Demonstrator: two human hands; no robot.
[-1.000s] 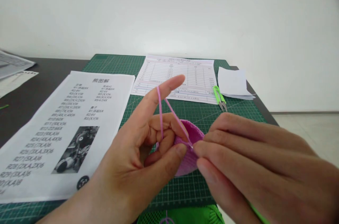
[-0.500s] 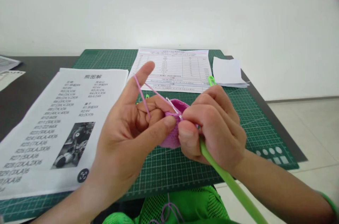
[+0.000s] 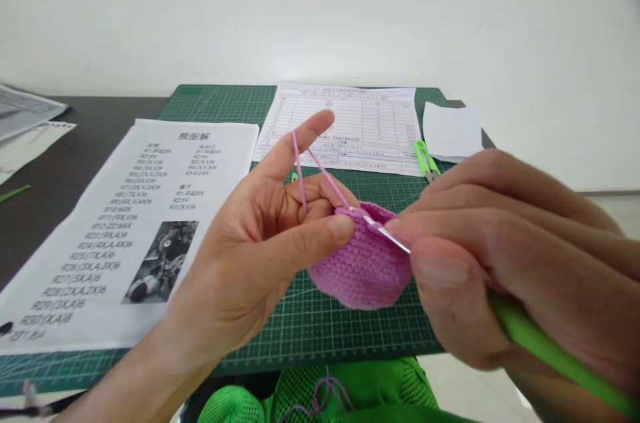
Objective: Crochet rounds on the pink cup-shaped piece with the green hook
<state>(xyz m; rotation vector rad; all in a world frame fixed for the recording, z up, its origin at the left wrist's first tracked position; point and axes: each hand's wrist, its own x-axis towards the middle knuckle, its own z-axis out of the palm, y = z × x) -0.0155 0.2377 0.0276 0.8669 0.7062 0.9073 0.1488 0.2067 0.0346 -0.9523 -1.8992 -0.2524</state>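
Observation:
My left hand (image 3: 270, 236) pinches the rim of a pink crochet piece (image 3: 363, 276), a rounded cup shape, between thumb and fingers. Its index finger points up with pink yarn (image 3: 327, 173) looped over it, running down to the rim. In my right hand (image 3: 480, 263) is a crochet hook (image 3: 540, 336) with a green handle and a silver shaft. The hook's metal tip lies at the top edge of the crochet piece, under the yarn by my left fingers, with a loop round the shaft.
A printed pattern sheet (image 3: 110, 209) lies on the left of the green cutting mat (image 3: 320, 329). Behind are a table-form sheet (image 3: 340, 119), white paper slips (image 3: 453, 129) and green snips (image 3: 425, 159). A green mesh bag (image 3: 345, 389) with pink yarn is below the mat's edge.
My right hand has drawn back to the right with the hook, showing more of its shaft and of the crochet piece. The whole view has shifted slightly, moving the papers right.

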